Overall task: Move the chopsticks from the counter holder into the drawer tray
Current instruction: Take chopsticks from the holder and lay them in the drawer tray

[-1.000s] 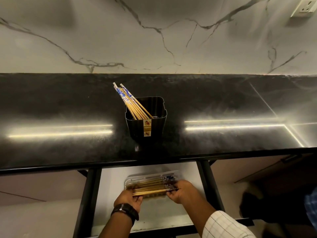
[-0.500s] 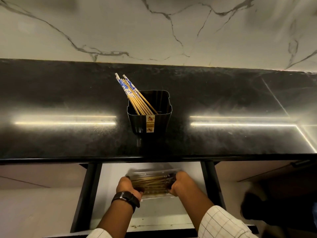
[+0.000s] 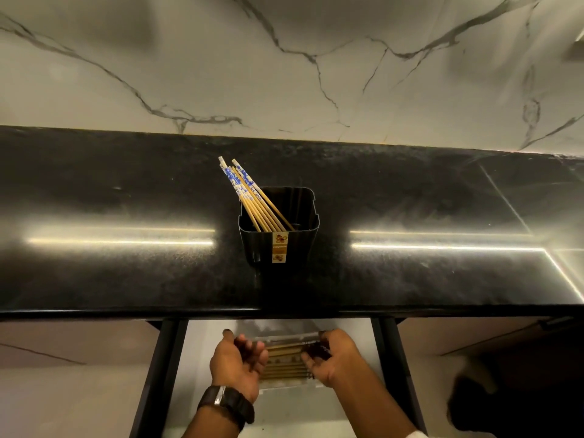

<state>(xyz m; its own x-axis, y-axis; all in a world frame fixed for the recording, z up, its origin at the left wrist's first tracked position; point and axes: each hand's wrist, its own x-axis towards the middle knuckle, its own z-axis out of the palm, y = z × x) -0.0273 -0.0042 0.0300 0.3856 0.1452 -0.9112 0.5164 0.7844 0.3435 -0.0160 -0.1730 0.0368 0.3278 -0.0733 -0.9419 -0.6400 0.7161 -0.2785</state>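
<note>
A black square holder [image 3: 278, 245] stands on the dark counter with several wooden chopsticks [image 3: 249, 194] leaning to its back left, their tops patterned blue and white. Below, in the open drawer [image 3: 341, 406], a clear plastic tray [image 3: 286, 387] holds a flat row of several wooden chopsticks [image 3: 286, 363]. My left hand [image 3: 237, 365], with a dark watch on the wrist, is at the row's left end. My right hand [image 3: 333, 355] is at its right end. Both palms face inward with fingers spread, fingertips at the chopstick ends.
The glossy black counter [image 3: 126, 273] runs across the view, with its front edge overhanging the back of the drawer. A white marble wall [image 3: 284, 74] rises behind it. Black drawer rails [image 3: 155, 374] flank the drawer. A dark shape [image 3: 505, 399] sits at the lower right.
The bundle of chopsticks my hands held above the tray now lies in it. Both hands have loosened and turned palms inward. The view has tilted slightly.
</note>
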